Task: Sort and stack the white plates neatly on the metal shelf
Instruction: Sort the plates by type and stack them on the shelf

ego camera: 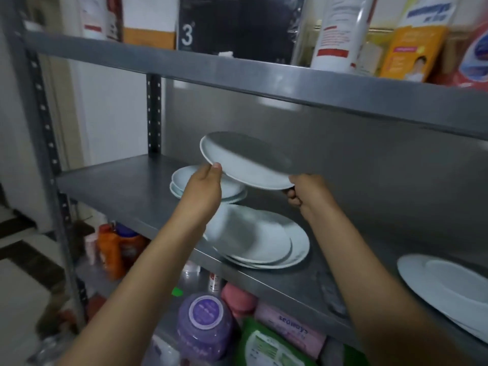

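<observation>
Above the metal shelf (111, 186), the left hand (204, 184) pinches the near-left rim of a tilted white plate (245, 161); the right hand (306, 194) has its grip curled under its right rim. Small plates (184, 180) sit below, larger stacks (264, 239) nearer.

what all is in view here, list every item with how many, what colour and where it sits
held plate: one, white, tilted in the air above the middle shelf
small plate stack: at least two, white, back of middle shelf
large plate stack: about three, white, front of middle shelf
right plates: at least two, white, right end of middle shelf
metal shelf: grey, several tiers
bottles and boxes: several, mixed colours, top shelf
purple jar: one, lower shelf
left hand: grips plate's left rim
right hand: grips plate's right rim
</observation>
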